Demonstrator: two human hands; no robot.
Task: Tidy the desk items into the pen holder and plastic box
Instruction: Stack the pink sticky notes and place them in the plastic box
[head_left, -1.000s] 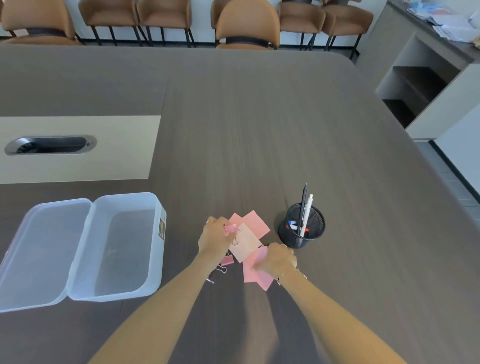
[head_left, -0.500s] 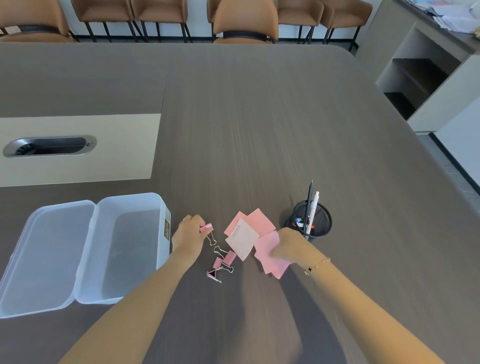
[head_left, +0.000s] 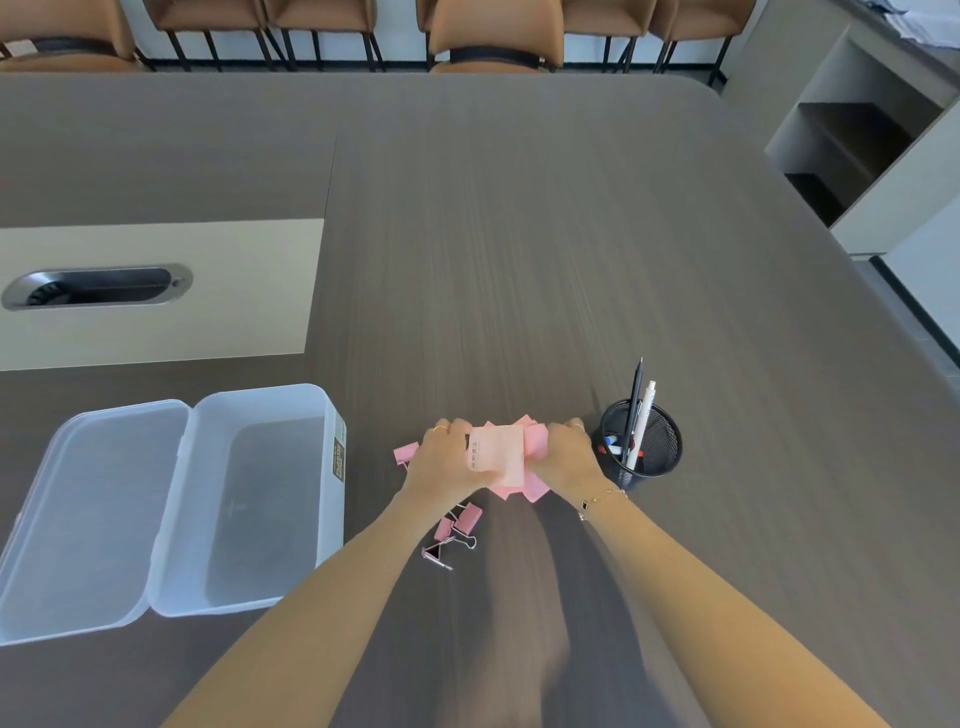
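Both hands meet over a bunch of pink sticky notes (head_left: 498, 460) near the table's front middle. My left hand (head_left: 444, 457) grips the notes from the left and my right hand (head_left: 566, 457) from the right, with a pale note on top. One pink binder clip (head_left: 405, 453) lies just left of my left hand. Several more pink binder clips (head_left: 457, 525) lie on the table under my left wrist. The black mesh pen holder (head_left: 644, 447) with pens stands right of my right hand. The open clear plastic box (head_left: 270, 499) sits to the left, empty.
The box's lid (head_left: 88, 514) lies folded open at the far left. A beige panel with a metal cable slot (head_left: 98, 286) is set into the dark wooden table (head_left: 519, 234). Brown chairs (head_left: 493, 36) line the far edge; a shelf unit (head_left: 857, 145) stands at the right.
My left hand has put down the binder clip it held near the box and moved right to the notes. Both hands have gathered the scattered notes into one bunch.
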